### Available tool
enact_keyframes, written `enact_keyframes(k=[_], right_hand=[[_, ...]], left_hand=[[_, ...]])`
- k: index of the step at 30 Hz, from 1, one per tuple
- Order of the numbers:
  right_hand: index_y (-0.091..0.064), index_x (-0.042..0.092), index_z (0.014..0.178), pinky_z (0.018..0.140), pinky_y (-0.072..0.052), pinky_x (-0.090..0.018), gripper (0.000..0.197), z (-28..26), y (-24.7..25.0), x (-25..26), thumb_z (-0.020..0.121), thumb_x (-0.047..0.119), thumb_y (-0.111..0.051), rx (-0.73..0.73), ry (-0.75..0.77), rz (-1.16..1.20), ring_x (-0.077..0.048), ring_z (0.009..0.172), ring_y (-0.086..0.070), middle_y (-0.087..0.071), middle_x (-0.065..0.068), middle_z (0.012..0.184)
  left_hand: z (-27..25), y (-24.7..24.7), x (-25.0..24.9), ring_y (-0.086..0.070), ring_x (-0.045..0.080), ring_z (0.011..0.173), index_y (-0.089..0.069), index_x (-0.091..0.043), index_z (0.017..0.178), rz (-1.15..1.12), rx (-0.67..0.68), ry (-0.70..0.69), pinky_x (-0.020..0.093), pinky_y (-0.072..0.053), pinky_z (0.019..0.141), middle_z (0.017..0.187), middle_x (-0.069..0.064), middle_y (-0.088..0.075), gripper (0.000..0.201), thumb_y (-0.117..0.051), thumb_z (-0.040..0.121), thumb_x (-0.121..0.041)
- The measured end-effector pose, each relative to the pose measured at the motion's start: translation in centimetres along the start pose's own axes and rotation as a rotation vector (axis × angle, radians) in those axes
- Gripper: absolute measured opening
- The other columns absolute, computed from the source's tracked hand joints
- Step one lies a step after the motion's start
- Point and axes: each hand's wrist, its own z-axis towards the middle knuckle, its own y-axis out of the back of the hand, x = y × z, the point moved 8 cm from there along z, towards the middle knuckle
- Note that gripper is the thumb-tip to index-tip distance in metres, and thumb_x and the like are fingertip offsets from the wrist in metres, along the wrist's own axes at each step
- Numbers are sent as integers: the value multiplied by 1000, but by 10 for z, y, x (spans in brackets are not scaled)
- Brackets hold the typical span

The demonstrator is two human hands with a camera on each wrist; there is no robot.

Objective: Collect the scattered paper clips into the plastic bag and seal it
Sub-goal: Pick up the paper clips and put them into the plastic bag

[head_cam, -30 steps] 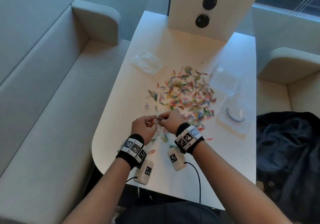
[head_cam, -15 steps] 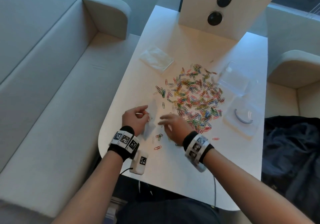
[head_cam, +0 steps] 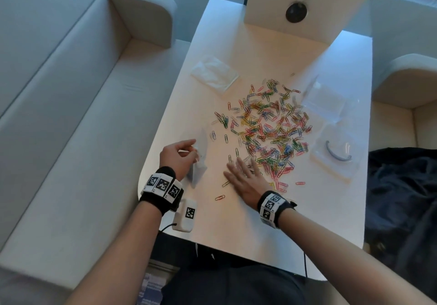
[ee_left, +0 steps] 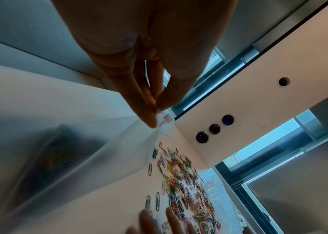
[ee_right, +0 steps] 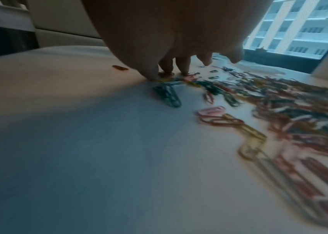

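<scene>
From my seat the biggest worry is the table (head_cam: 272, 233) itself: its white top is smooth and its rounded near edge sits close to my hands, so a careless sweep could send clips off onto the sofa (head_cam: 71, 163) or the floor. The heap of paper clips (head_cam: 269, 127) lies mid-table, well apart from the bag's mouth, and a few strays sit close to the near edge. My left hand (head_cam: 177, 158) pinches the top edge of the clear plastic bag (head_cam: 199, 160) between thumb and fingertip, the bag hanging limp to the table with what look like a few clips blurred inside; I judge that the mouth could sag shut or the thin film slip from so small a pinch. My right hand (head_cam: 243, 177) lies flat, fingers (ee_right: 183, 64) straight and spread, pressing on clips at the heap's near edge and gripping nothing; dragging them may tangle or scatter them. I can read no brand or writing, only square black-and-white markers on my wristbands (head_cam: 163, 184).
</scene>
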Motion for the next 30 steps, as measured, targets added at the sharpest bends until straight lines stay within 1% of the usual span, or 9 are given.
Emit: enact_keyframes(k=[4,6,8,12,18,23,26,28,30], right_hand=[[-13,24,153,110,-19,-68,62,-3,0,-20,99,26,-43,91,-107,43,-46,144,-9,-9,-13,161],[-33,14,147,103,-37,-64,65,-3,6,-24,89,14,-60,63,-109,62,-48,137,-32,-32,-21,152],[-51,4,133,92,-52,-54,57,-1,12,-27,79,1,-67,3,-86,48,-43,120,-51,-52,-23,131],[-59,2,118,91,-52,-35,35,3,21,-35,84,-5,-58,37,-116,63,-28,107,-53,-58,-12,117],[-62,2,109,87,-51,-29,22,10,37,-54,88,-1,-59,86,-229,144,-23,97,-57,-57,-8,108],[-75,6,98,90,-53,-33,16,-1,39,-104,89,8,-61,-79,-539,465,-24,90,-63,-70,-9,98],[-77,9,95,87,-52,-29,13,-16,37,-132,86,15,-68,-196,-798,740,-17,84,-63,-72,-4,93],[-77,11,94,84,-54,-28,15,-31,28,-148,83,19,-74,-278,-1014,1037,-15,82,-66,-73,-2,90],[-74,5,96,86,-57,-33,16,-36,22,-144,82,12,-75,-370,-1090,1543,-23,85,-71,-74,-10,93]], left_hand=[[-2,-11,1,-73,20,78,-69,-17,116,14,38,8,33,-57,90,90,6,-75,36,-68,83,-3],[-3,-15,1,-73,20,79,-69,-16,117,21,51,10,34,-57,90,90,7,-75,36,-68,83,-3],[-5,-20,0,-73,18,76,-69,-14,117,29,61,7,34,-57,90,89,7,-75,36,-68,83,-3],[-10,-26,1,-72,15,73,-69,-14,118,56,76,1,33,-57,90,86,5,-75,37,-68,82,-3],[-16,-39,2,-71,10,68,-70,-15,116,90,97,0,31,-58,89,81,3,-75,37,-68,81,-3],[-17,-51,-2,-69,4,62,-69,-14,117,129,110,-36,23,-57,81,84,2,-74,34,-67,85,-5],[-17,-58,-8,-70,7,65,-69,-13,117,151,121,-48,25,-58,84,84,2,-74,34,-67,84,-5],[-18,-64,-11,-72,11,70,-69,-14,117,171,129,-57,28,-58,87,86,3,-74,35,-67,84,-6],[-20,-72,-14,-72,13,73,-69,-14,118,188,143,-63,30,-58,88,87,2,-74,35,-68,83,-6]])
